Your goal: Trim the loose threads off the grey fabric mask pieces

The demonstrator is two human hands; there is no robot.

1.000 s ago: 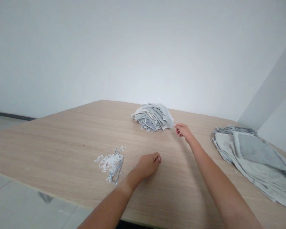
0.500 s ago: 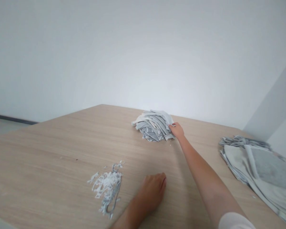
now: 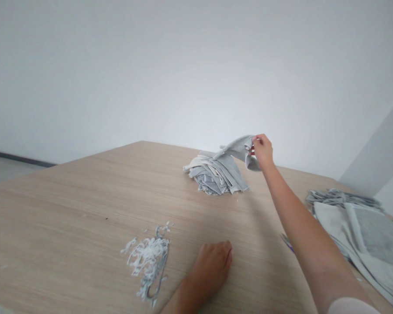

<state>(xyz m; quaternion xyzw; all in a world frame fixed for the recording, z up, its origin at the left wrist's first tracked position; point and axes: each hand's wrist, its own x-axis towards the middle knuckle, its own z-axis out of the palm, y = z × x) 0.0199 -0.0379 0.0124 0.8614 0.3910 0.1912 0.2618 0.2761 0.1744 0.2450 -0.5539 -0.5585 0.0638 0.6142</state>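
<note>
Near the far edge of the table, my right hand (image 3: pixel 261 150) pinches a light grey piece of fabric (image 3: pixel 237 146) by its edge. The piece is raised and bent, its left end reaching down to a pile of grey and off-white fabric pieces (image 3: pixel 212 174). My left hand (image 3: pixel 212 264) rests on the table close to me, fingers curled in, with nothing showing in it. To its left lies a small heap of white and grey thread scraps (image 3: pixel 149 257).
A larger stack of grey and cream fabric (image 3: pixel 370 231) lies along the right side of the wooden table (image 3: pixel 85 209). A pointed metal tool with a bit of purple (image 3: pixel 287 242) is partly hidden by my right forearm. A white wall (image 3: pixel 183 69) stands behind the table.
My right hand has lifted the grey fabric piece off the top of the pile, moving up and to the right. The pointed tool now shows beside my forearm. My left hand stays on the table.
</note>
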